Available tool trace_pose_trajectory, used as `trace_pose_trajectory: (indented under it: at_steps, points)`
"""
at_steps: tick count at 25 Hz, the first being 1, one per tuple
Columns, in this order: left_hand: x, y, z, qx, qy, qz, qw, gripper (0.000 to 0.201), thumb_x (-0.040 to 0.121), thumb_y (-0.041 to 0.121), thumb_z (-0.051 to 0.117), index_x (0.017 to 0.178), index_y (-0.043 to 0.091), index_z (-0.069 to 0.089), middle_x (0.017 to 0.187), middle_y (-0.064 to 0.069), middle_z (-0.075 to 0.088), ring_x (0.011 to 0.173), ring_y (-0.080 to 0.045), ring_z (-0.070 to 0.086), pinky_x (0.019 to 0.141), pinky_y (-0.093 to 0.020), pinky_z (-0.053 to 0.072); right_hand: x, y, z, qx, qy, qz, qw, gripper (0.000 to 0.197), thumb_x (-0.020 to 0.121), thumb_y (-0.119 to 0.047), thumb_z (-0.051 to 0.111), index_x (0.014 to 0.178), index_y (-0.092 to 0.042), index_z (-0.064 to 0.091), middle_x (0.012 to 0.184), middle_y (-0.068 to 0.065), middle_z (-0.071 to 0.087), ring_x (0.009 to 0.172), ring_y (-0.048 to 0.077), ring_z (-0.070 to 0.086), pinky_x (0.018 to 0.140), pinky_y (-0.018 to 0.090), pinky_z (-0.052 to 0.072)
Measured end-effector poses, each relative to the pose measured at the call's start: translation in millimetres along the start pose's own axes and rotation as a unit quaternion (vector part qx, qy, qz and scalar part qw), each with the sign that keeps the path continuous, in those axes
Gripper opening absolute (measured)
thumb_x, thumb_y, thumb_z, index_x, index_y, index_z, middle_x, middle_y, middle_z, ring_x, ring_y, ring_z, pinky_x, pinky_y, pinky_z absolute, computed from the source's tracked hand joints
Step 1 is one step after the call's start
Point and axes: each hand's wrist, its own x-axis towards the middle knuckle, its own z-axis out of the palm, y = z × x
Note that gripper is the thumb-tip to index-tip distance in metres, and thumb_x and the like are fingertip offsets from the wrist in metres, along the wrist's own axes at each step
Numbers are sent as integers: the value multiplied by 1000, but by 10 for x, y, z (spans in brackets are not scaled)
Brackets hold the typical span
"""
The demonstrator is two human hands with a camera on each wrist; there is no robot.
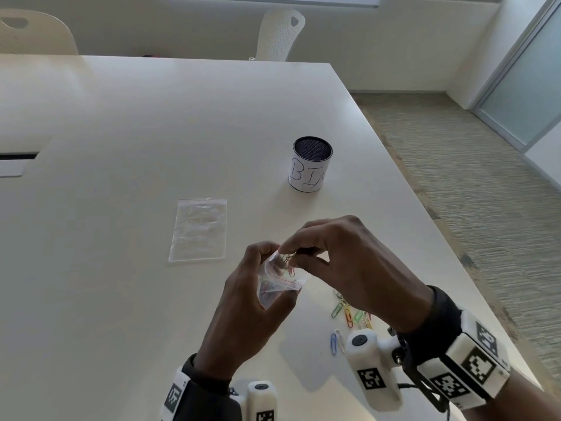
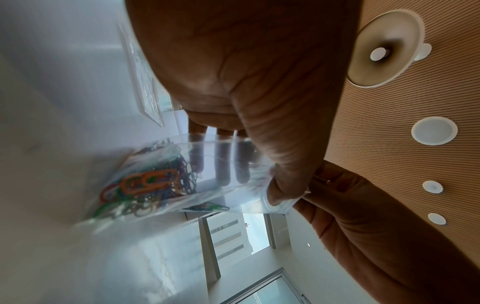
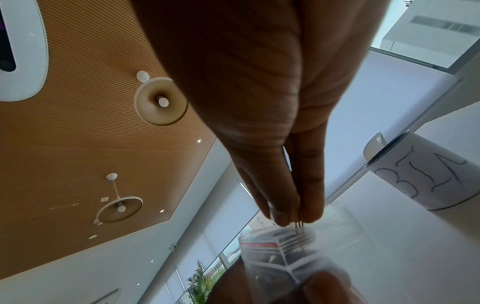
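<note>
so, bag [image 1: 277,282] in left hand [image 1: 247,311], clips [image 1: 287,258] in right hand [image 1: 349,268]

Head view: above and behind both hands, facing forward and down over the table [image 1: 121,117]; moderately near. Left wrist view: under the left hand [image 2: 246,61], facing up along the palm toward the ceiling [image 2: 389,164]; very near. Right wrist view: likewise, under the right hand [image 3: 259,82]. Shared: all three show the clear bag [image 1: 283,282] between the hands; head and right wrist, the labelled cup [image 1: 309,171] beyond the right hand.
</note>
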Motion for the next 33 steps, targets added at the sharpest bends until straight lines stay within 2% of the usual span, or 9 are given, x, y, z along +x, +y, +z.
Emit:
trace_pose_trajectory:
  at_steps: [6,9,11,13,16,22,25,29,33]
  points:
    - [4,-21,-1,-5,1,10,1000,50,85,14,82,123,30,53,107,13,67,96,-10,68,74,-6,49,-24,47,-148,46,64,27,997,11,89,-7,80,97,-15,84,84,-7,80,77,7,76,78,27,62]
    - [-3,-29,-3,-4,3,14,1000,50,86,14,82,124,29,53,107,14,66,96,-10,68,76,-5,49,-137,365,-301,4,110,83,990,10,89,-16,82,98,-18,82,87,-9,79,76,6,74,77,21,61]
    - [-8,-31,7,-4,1,17,1000,50,87,18,82,126,30,53,108,15,66,97,-8,67,76,-5,49,-281,584,-333,-73,-8,153,985,38,85,-39,82,120,-24,75,111,-9,76,88,3,70,82,22,59]
    - [-9,-30,19,-8,0,19,1000,48,87,24,79,126,30,53,108,15,66,98,-7,67,76,-4,48,-449,707,-249,-138,-174,208,953,76,79,-58,78,146,-33,53,139,-14,58,108,1,61,95,22,54]
    - [-5,-38,17,-9,2,14,1000,48,87,25,79,126,31,53,108,15,67,99,-5,67,76,-3,47,-645,760,-22,-202,-219,197,934,93,76,-68,74,155,-39,35,147,-12,42,128,8,49,108,26,47]
    - [-4,-42,25,-10,3,13,1000,48,86,26,79,125,33,53,108,16,67,100,-6,68,76,-3,47,-656,804,270,-164,-132,136,968,35,92,-41,74,125,-32,64,123,-10,55,106,8,54,92,21,47]
    - [-6,-58,23,-6,0,17,1000,49,88,20,81,126,32,53,108,15,67,100,-6,67,76,-4,48,-644,810,371,-165,-109,99,975,6,100,-26,66,104,-26,70,110,-8,62,97,12,61,83,29,54]
    - [-8,-59,19,-14,3,15,1000,46,86,27,77,125,32,53,108,15,66,100,-9,68,75,-5,49,-585,833,386,-195,-104,89,971,16,97,-8,66,89,-19,74,99,-6,67,83,12,65,71,28,55]
    - [-7,-82,17,-13,0,17,1000,48,88,23,80,125,34,52,109,14,66,99,-10,68,75,-8,50,-523,893,193,-75,-64,135,986,11,89,-7,79,87,-17,81,93,-7,74,77,6,71,72,22,58]
